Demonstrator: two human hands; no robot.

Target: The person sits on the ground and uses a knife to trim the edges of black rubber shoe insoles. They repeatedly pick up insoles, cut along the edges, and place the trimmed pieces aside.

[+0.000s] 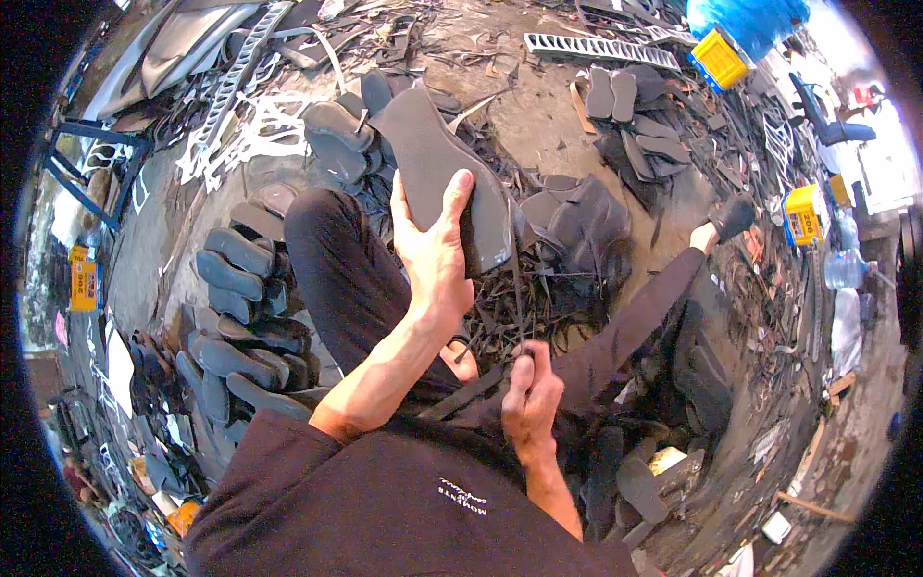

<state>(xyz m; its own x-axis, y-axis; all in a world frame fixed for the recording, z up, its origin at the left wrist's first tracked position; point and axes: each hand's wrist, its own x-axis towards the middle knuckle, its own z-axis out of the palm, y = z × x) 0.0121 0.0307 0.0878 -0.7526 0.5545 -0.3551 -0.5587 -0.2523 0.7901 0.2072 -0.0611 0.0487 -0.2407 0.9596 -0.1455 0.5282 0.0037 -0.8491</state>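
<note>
Held up a dark grey, sole-shaped foam-like slab [433,144] in left hand [437,260]

Gripped the slab at a tilt beyond the bent, black-clad left knee [327,221] — clamped between thumb on the face and fingers around the left edge. Clenched the right hand [532,394] lower down, on a thin black strip [519,300] running up towards the slab; could not make out any join. Sat before a heap of tangled black scraps [556,306], near stacked dark grey sole-shaped pieces [233,274] and white lattice-like offcuts [260,135].

A yellow container [719,61] sits beside blue plastic [748,24], a blue frame [100,133] far left.
</note>
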